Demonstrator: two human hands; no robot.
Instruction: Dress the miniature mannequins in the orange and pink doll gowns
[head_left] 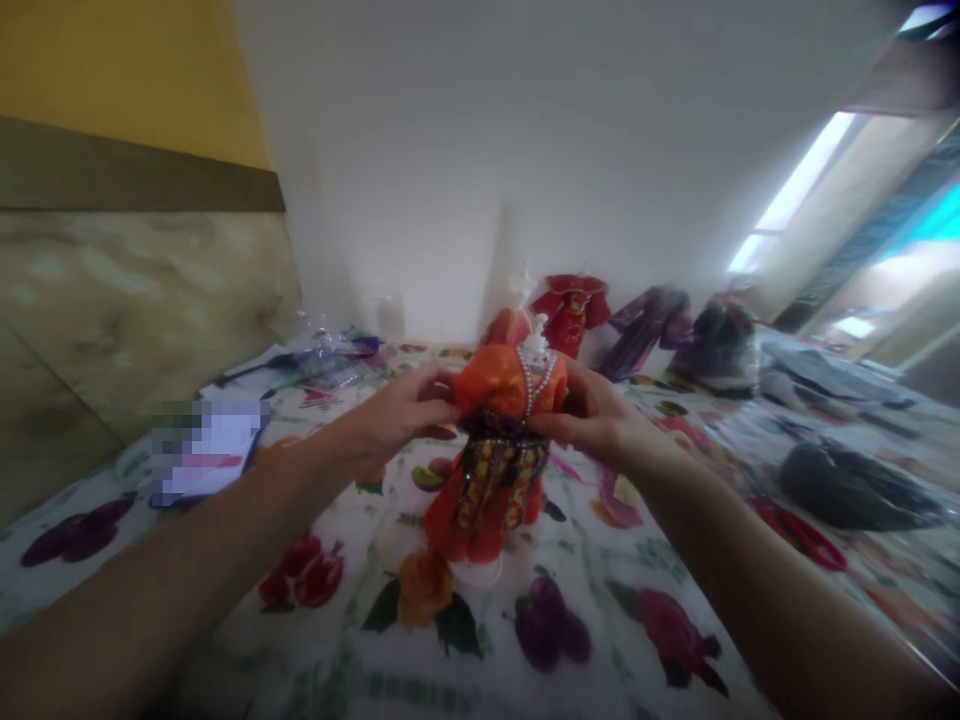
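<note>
A small orange doll dress with a dark patterned front panel hangs on a white miniature mannequin, upright on the table. A string of white beads loops around its neck and down the front. My left hand curls its fingers against the puffed sleeve on the left, the fingertips partly hidden by the cloth. On the other side, my right hand grips the dress near the waist, thumb in front and the other fingers behind.
Behind the dress stand a red doll garment and a purple one. A phone lies at left, near plastic-wrapped items. A black bundle and a red ring-shaped item are at right on the fruit-print tablecloth.
</note>
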